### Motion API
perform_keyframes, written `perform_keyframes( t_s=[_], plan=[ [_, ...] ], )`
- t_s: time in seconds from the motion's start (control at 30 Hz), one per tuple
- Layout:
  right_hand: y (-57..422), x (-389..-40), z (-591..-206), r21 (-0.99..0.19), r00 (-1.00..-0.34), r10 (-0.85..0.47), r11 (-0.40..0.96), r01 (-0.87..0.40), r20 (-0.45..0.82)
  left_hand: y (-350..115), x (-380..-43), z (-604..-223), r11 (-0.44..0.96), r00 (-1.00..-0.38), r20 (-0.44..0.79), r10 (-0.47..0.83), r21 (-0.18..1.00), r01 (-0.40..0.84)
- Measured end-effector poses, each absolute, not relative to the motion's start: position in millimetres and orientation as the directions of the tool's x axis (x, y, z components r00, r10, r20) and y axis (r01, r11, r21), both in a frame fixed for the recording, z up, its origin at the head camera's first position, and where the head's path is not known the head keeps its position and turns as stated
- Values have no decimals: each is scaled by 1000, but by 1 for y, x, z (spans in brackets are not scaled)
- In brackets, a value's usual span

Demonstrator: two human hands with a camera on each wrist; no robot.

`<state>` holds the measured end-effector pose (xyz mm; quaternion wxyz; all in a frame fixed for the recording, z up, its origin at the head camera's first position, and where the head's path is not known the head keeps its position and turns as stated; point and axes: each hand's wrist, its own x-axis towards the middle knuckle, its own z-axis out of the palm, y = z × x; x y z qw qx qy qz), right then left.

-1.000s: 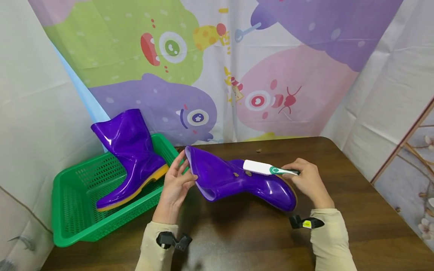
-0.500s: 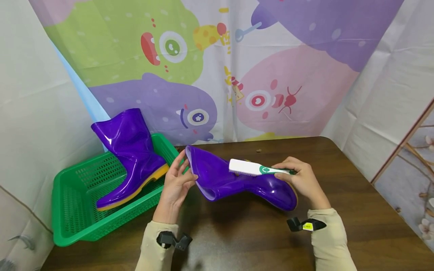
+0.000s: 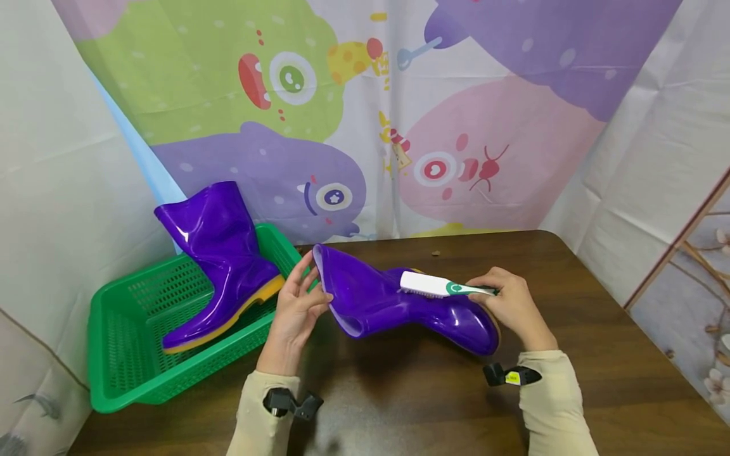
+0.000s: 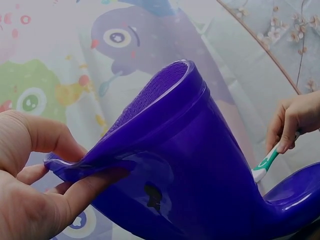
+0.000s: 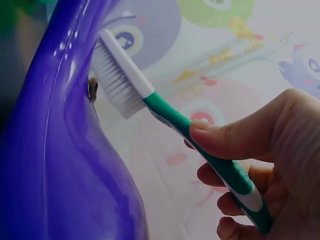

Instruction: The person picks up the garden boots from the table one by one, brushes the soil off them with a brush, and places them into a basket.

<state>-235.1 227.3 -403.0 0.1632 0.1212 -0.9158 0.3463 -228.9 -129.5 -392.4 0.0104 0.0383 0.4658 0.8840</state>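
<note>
The left grip (image 3: 296, 313) pinches the top edge of a purple boot (image 3: 365, 294), thumb on one side and fingers on the other, so the opening is pressed into a narrow, bent shape. From this grip the boot extends to the right, lying on its side, and its toe is just beside the right grip (image 3: 513, 307). The shell is smooth and glossy, like rubber; the inside shows a fine woven texture.

The right grip is curled around the green and white handle of a brush (image 3: 428, 284), thumb laid on top. The white, flat head points towards the left grip, with pale bristles turned to the boot's ankle. A small brown mark (image 5: 93, 90) sits close to these bristles; how firmly they press, I cannot tell.

To the left of the left grip, a second boot (image 3: 219, 259) with yellow sole leans in a green basket (image 3: 98, 354) of perforated plastic. Below both grips is the desk (image 3: 399, 405), dark with wood grain.

The sole of the held boot is mostly hidden, and whether its toe rests on the desk is unclear. In the left wrist view, the right grip is cut off by the edge, the boot covers part of the brush, and a dark patch (image 4: 153, 196) on the shaft is hard to identify.
</note>
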Motion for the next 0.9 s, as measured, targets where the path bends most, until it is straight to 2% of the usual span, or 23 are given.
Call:
perform_keyframes(
  t_s=[0.43, 0.53, 0.67, 0.77, 0.9],
  plan=[
    [254, -235, -402, -506, -867, -15, 807, -305, 499, -130, -229, -392, -564, -997, 62, 52, 825, 22],
    [256, -234, -403, -540, -867, 19, 789, -293, 498, -129, -230, -393, -566, -997, 61, 54, 824, 19],
    [248, -235, -404, -638, -874, 32, 696, -329, 485, -129, -230, -393, -573, -996, 63, 58, 819, 18],
    [236, -236, -405, -695, -888, 1, 623, -359, 460, -129, -230, -393, -575, -996, 66, 58, 818, 21],
    [223, -241, -410, -726, -919, -63, 594, -348, 389, -129, -230, -393, -575, -996, 67, 53, 818, 24]
  ],
)
